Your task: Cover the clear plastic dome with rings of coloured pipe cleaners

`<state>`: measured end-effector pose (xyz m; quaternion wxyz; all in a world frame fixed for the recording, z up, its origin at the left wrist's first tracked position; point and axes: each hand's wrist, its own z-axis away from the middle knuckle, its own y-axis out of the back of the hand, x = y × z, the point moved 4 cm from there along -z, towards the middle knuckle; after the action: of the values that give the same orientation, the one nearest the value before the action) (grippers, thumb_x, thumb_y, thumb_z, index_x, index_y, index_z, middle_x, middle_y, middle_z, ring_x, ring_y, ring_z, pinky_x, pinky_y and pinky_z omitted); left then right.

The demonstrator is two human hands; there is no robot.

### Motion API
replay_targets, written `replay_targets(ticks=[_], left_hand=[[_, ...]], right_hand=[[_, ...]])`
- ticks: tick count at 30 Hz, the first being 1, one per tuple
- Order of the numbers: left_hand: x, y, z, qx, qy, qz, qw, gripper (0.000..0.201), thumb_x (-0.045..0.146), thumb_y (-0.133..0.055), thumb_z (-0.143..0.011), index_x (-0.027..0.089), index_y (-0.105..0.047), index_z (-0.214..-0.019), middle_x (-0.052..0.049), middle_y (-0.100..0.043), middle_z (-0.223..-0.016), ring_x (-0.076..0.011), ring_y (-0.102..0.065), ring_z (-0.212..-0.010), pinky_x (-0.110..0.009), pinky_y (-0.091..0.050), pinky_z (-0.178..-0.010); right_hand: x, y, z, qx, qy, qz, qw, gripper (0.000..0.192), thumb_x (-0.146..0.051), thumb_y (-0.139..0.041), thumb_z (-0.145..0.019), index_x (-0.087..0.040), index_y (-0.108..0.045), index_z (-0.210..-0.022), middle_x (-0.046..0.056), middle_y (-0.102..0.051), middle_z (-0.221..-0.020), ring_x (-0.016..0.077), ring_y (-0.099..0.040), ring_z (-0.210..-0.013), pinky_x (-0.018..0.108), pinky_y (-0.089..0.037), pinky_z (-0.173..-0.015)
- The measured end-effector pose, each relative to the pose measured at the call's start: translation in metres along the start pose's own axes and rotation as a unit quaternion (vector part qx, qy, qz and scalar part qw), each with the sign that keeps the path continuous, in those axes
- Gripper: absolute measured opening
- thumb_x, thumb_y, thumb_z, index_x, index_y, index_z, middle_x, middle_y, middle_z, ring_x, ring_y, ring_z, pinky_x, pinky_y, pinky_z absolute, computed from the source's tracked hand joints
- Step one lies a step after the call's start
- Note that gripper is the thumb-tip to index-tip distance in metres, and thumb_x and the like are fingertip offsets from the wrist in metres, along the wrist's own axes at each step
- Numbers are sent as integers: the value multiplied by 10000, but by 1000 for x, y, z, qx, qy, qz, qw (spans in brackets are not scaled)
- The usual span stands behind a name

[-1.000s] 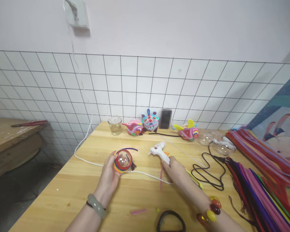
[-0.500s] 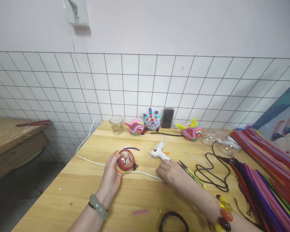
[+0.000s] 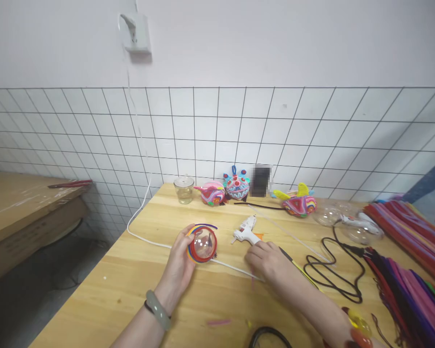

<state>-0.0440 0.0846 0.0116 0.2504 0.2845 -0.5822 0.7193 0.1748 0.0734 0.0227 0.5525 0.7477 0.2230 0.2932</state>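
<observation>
The left hand (image 3: pixel 180 263) grasps a clear ball (image 3: pixel 204 243), banded with coloured strips (image 3: pixel 191 252), above the desk (image 3: pixel 130 290). The right hand (image 3: pixel 268 265) curls beside the handle of a white glue gun (image 3: pixel 245 230), right of the ball; whether it grips cannot be told.

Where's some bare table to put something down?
Front left of the table, between the left forearm, white cord and the edge. Smaller patch: between left hand and glass cup. Crowded on the right: black cable, clear balls, coloured strips.
</observation>
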Motion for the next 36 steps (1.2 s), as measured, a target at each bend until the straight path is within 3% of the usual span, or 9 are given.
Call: replay_targets(ticks=[5,8,15,18,24,26,30,36], left_hand=[[-2,-4,1,-32,19,-6,999,304,197,-719,-692,166,-662,-989,-81,-742,-958,-229,-689,-860,-357,-571,-745],[-1,-3,1,-22,15,1,1000,261,183,-702,-701,156,-673,-959,-74,-745,-935,-212,-686,-851,-332,-568,-752],[2,-1,-5,-12,26,46,999,180,144,-602,-762,153,-687,-920,-57,-760,-885,-195,-696,-824,-300,-573,-733],[4,-1,-7,-8,38,56,998,186,139,-535,-805,142,-693,-903,-70,-769,-869,-195,-706,-797,-301,-578,-716],[15,0,-8,35,23,83,996,268,135,-436,-855,137,-698,-801,-98,-777,-810,-217,-723,-789,-351,-591,-725],[20,2,-9,42,15,96,994,283,149,-420,-859,144,-699,-809,-102,-778,-813,-229,-725,-803,-383,-594,-736],[24,5,-11,47,8,99,994,310,183,-395,-866,147,-702,-840,-112,-777,-825,-246,-724,-808,-418,-602,-719],[21,5,-12,60,18,67,996,305,184,-408,-867,158,-709,-898,-92,-776,-820,-222,-719,-756,-370,-618,-657]], right_hand=[[-4,-13,0,-18,20,25,999,186,-26,-552,-855,-170,-632,-768,74,-680,-783,233,-570,-771,353,-350,-696],[-4,-12,-2,-22,13,14,1000,144,-57,-565,-861,-167,-643,-808,84,-682,-816,236,-571,-781,354,-370,-698],[1,3,2,18,-95,-42,994,170,-79,-527,-904,-173,-664,-941,87,-665,-924,211,-589,-855,313,-418,-749],[8,6,3,35,-145,-47,988,217,-104,-476,-933,-151,-675,-1005,110,-661,-882,225,-598,-809,323,-431,-714],[-12,3,13,-7,-123,-85,989,197,-71,-572,-859,-181,-686,-742,57,-653,-731,181,-606,-652,268,-440,-602],[-21,5,25,-16,-134,-102,986,168,-50,-595,-827,-172,-676,-743,67,-660,-763,197,-625,-691,276,-468,-618],[-26,18,61,-12,-179,-140,974,186,-103,-495,-913,-169,-663,-868,91,-653,-900,197,-642,-821,297,-515,-737],[2,24,145,-24,-282,-202,938,271,-181,-394,-942,-180,-664,-970,105,-670,-930,213,-658,-874,330,-520,-783]])
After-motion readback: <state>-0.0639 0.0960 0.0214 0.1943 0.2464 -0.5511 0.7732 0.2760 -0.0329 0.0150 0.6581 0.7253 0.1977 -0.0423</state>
